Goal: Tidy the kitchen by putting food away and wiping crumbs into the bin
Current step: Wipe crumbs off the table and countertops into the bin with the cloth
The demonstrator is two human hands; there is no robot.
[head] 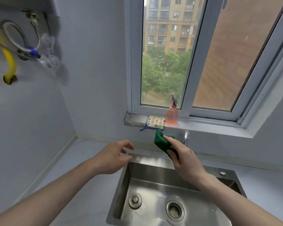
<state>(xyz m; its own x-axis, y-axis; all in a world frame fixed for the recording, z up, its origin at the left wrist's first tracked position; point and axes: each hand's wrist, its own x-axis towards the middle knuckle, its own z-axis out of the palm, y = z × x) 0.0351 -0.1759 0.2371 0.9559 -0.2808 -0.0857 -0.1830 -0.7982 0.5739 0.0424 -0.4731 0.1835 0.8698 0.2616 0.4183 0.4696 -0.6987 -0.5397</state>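
- The right hand pinches a green cloth over the back rim of the sink, its fingers curled round the bunched fabric; held there, probably, so any drips fall into the basin.
- The left hand hovers above the surface at the sink's back left corner, fingers loosely spread and holding nothing, likely ready to help.
- A dotted sponge cloth and pink spray bottle sit touching at the left end of the window sill, handy above the tap.
- No crumbs, food or bin show.
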